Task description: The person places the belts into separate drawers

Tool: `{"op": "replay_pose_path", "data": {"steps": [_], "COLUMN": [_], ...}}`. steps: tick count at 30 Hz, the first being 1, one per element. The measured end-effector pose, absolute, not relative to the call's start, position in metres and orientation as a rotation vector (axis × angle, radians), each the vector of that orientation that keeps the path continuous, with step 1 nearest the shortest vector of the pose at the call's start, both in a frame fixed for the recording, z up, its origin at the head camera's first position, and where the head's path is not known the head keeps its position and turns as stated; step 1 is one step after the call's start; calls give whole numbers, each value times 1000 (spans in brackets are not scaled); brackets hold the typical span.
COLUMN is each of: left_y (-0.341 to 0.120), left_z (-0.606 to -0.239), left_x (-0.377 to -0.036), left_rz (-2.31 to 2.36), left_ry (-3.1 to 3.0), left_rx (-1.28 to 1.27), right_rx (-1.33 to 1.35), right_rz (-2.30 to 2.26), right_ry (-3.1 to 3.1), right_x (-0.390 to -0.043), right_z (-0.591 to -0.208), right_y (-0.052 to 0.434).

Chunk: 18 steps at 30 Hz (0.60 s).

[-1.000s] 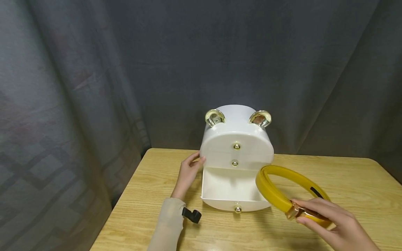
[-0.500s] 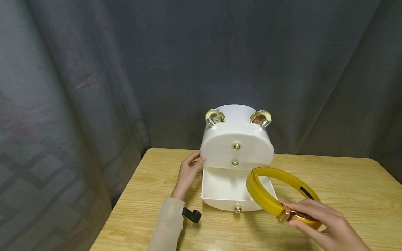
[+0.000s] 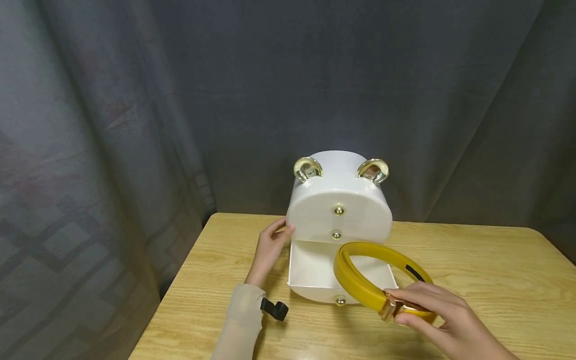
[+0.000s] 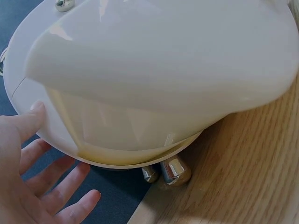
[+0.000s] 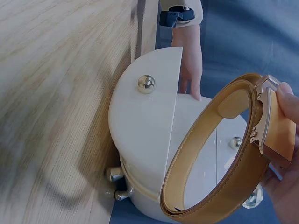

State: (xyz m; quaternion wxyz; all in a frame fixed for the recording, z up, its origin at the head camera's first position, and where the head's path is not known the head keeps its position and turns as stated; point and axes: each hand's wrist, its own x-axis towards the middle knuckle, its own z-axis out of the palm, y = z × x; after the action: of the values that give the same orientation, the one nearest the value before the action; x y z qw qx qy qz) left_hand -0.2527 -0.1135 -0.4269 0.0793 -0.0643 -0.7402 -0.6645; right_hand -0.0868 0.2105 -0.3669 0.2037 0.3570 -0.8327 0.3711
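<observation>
A small white cabinet (image 3: pixel 355 220) with gold ears and round gold knobs has its bottom drawer (image 3: pixel 310 292) pulled out. My left hand (image 3: pixel 268 247) rests against the cabinet's left side, its thumb on the front face; the left wrist view shows the fingers loosely spread along the side. My right hand (image 3: pixel 443 320) pinches a coiled yellow belt (image 3: pixel 360 285) by its gold buckle (image 5: pixel 275 123). In the head view the belt loop overlaps the right half of the drawer, the buckle nearer to me. The inside of the drawer shows white.
A light wooden table (image 3: pixel 490 280) carries the cabinet. Grey curtains (image 3: pixel 279 90) hang behind the table and on the left. The cabinet stands on short gold feet (image 4: pixel 175 170). A black band with a mount (image 3: pixel 274 308) sits on the left wrist.
My right hand has carried the belt leftward, from beside the drawer's right edge to over its right half. The left hand and cabinet stay where they were.
</observation>
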Motion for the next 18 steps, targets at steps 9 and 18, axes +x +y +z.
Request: {"op": "replay_pose_path", "data": {"steps": [9, 18], "left_y": [-114, -112], "left_z": [-428, -429], "left_x": [-253, -254], "left_rz": [-1991, -1976], "left_ry": [-2201, -2210], "left_rx": [-190, -206], "right_rx": [1248, 1232], "right_rz": [1082, 1104], "right_ry": [-2187, -2254], "right_x": [-104, -112], "right_z": [-364, -358], "right_y": [199, 189]}}
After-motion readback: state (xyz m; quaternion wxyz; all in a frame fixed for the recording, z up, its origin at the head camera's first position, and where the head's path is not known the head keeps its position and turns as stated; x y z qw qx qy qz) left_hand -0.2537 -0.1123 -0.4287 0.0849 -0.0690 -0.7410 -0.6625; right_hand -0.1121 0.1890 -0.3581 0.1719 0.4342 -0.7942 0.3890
